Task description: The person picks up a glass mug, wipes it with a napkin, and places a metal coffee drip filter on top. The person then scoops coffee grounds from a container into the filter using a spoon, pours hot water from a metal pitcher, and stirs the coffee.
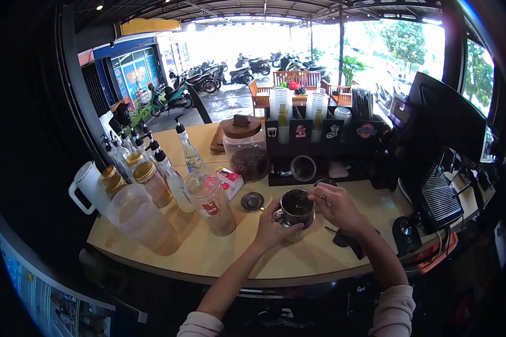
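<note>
Metal cup [297,204] in the curled fingers of the left hand [275,231], near the front edge of the bench [253,259], as the right hand [338,204] pinches a thin object, hard to identify, by the rim. Stirring seems in hand; the next move calls for a steady, level grip.

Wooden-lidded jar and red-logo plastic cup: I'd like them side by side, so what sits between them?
A pink-and-white packet lies between the jar and the cup, as the head view shows.
</note>
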Tool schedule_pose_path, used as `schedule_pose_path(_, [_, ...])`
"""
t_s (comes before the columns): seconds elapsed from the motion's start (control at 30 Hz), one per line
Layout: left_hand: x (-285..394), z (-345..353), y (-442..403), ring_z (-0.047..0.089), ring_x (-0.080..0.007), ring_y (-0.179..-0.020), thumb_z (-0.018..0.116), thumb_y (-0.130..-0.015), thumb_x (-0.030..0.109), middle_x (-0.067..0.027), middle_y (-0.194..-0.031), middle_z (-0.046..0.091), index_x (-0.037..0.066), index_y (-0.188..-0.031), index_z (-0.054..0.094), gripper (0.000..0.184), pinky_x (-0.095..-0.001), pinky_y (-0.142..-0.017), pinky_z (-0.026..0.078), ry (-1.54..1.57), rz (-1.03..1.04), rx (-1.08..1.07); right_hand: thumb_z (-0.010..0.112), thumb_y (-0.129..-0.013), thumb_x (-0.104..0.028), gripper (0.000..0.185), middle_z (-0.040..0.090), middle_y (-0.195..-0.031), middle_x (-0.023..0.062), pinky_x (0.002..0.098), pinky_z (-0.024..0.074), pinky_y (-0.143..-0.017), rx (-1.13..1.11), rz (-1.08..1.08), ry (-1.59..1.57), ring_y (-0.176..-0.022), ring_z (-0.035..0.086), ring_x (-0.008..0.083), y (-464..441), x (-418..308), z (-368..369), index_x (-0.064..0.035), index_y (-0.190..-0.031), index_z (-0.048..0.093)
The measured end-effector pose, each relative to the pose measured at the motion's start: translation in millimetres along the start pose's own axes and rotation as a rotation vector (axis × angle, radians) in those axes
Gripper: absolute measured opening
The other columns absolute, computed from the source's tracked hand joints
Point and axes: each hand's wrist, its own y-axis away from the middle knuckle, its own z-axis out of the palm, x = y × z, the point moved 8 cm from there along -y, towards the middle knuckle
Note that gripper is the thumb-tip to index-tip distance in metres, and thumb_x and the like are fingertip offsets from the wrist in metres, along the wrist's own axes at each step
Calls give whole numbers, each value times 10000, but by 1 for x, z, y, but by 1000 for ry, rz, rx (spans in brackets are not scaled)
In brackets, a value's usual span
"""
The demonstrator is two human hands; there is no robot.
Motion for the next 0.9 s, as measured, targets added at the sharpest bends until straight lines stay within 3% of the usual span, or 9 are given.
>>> schedule_pose_path(0.37, [-3, -1, -2, 615, -206, -1012, 846, -624, 243, -101, -1055, 615, 22, -1178, 516, 681, -338, -901, 485, -11, 12, 3, 625, -857, -73, 97, 584, -786, 133, 376, 472, -614, -23, -54, -48, -704, 605, 307, 5, -11, 7, 0, -912, 593])
schedule_pose_path(0.9, [-3, 0, 1, 609, -187, -1016, 858, -627, 245, -90, -1062, 607, 30, -1176, 519, 679, -327, -900, 483, -9, -17, 3, 612, -868, -72, 99, 625, -807, 143, 345, 487, -603, 3, 51, -81, -688, 637, 278, 4, 3, 0, 23, -894, 619])
